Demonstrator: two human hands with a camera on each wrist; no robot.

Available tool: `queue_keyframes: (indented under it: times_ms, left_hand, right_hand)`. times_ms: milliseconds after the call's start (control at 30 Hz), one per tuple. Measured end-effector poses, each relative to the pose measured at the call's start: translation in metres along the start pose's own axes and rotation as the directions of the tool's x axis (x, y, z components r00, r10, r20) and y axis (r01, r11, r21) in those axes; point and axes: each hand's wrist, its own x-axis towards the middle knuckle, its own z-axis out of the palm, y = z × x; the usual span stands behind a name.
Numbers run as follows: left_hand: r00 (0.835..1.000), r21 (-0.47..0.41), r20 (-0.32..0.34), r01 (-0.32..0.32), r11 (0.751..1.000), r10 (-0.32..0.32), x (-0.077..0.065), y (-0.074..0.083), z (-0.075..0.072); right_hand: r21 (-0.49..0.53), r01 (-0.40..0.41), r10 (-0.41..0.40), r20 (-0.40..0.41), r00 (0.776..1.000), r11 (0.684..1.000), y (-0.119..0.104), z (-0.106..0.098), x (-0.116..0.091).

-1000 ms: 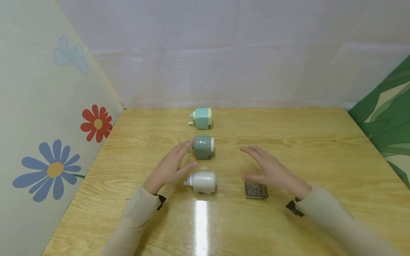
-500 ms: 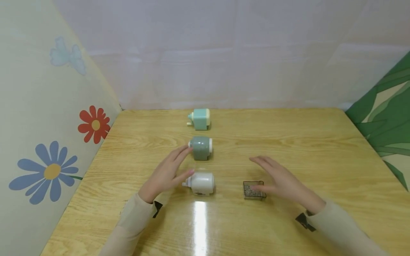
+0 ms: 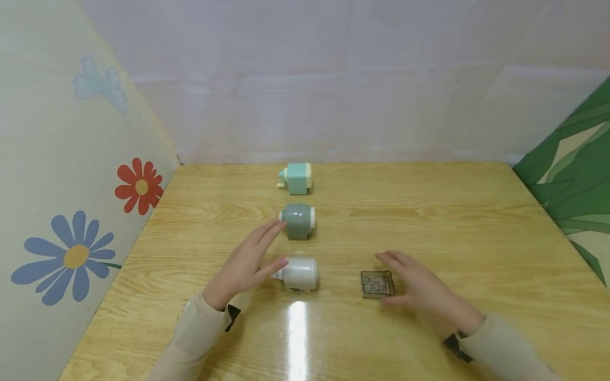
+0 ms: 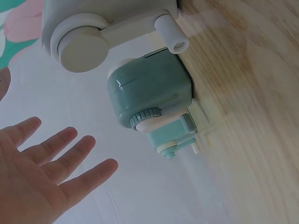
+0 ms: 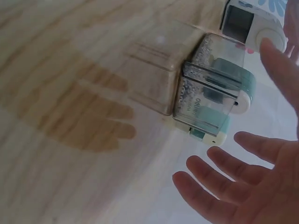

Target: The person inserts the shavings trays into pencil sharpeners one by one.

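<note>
Three crank pencil sharpeners stand in a column on the table: a white sharpener [image 3: 302, 275] nearest, a grey-green sharpener [image 3: 299, 222] behind it, a mint sharpener [image 3: 297, 179] farthest. Right of the white one sits a small clear shavings drawer [image 3: 377, 286] with dark bits inside, also seen large in the right wrist view as a clear drawer [image 5: 201, 88]. Over the crank side of the near sharpeners, my left hand [image 3: 244, 265] hovers, fingers spread, holding nothing. My right hand [image 3: 424, 288] is beside the drawer, fingers and thumb apart; the right wrist view shows a gap between them.
The wooden table [image 3: 452, 211] reaches back to a pale cloth [image 3: 333, 90]. A flower-painted panel [image 3: 52, 174] borders the left side, and a green leaf-patterned panel [image 3: 581, 174] the right. In the right wrist view, the white sharpener's dark opening [image 5: 237, 23] faces the drawer.
My right hand has come down and rightward, from above the drawer to its right side. The left hand has shifted slightly toward me. Sharpeners and drawer stay in place.
</note>
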Motion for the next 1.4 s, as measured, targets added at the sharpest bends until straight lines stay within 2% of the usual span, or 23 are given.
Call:
queue_keyframes:
  times_ms: [200,533,800,933,1133,1400]
  left_hand:
    - [1.000,0.000,-0.007,-0.008,1.000,0.008,-0.002,0.002,0.001]
    - [1.000,-0.003,-0.012,-0.019,1.000,0.019,-0.002,0.003,0.003]
    - [0.999,-0.014,-0.011,-0.039,0.999,0.038,-0.002,0.005,0.003]
    - [0.999,-0.016,0.001,-0.035,0.999,0.035,-0.002,0.006,0.004]
    - [0.998,0.007,0.056,-0.025,1.000,0.025,-0.002,0.009,0.004]
    - [0.993,0.051,0.111,-0.043,0.998,0.037,-0.002,0.011,0.007]
  right_hand:
    - [-0.022,-0.018,0.018,0.016,1.000,1.000,0.001,0.006,-0.003]
    - [-0.082,0.039,-0.039,0.003,0.999,0.996,0.003,0.011,0.000]
    - [-0.063,0.006,-0.006,0.011,1.000,0.998,0.001,0.011,0.000]
    - [-0.064,0.013,-0.012,0.018,1.000,0.998,0.002,0.012,0.001]
    - [-0.047,0.022,-0.022,0.014,1.000,0.999,0.002,0.012,0.002]
    - [-0.040,0.025,-0.024,0.009,1.000,0.999,0.002,0.012,0.002]
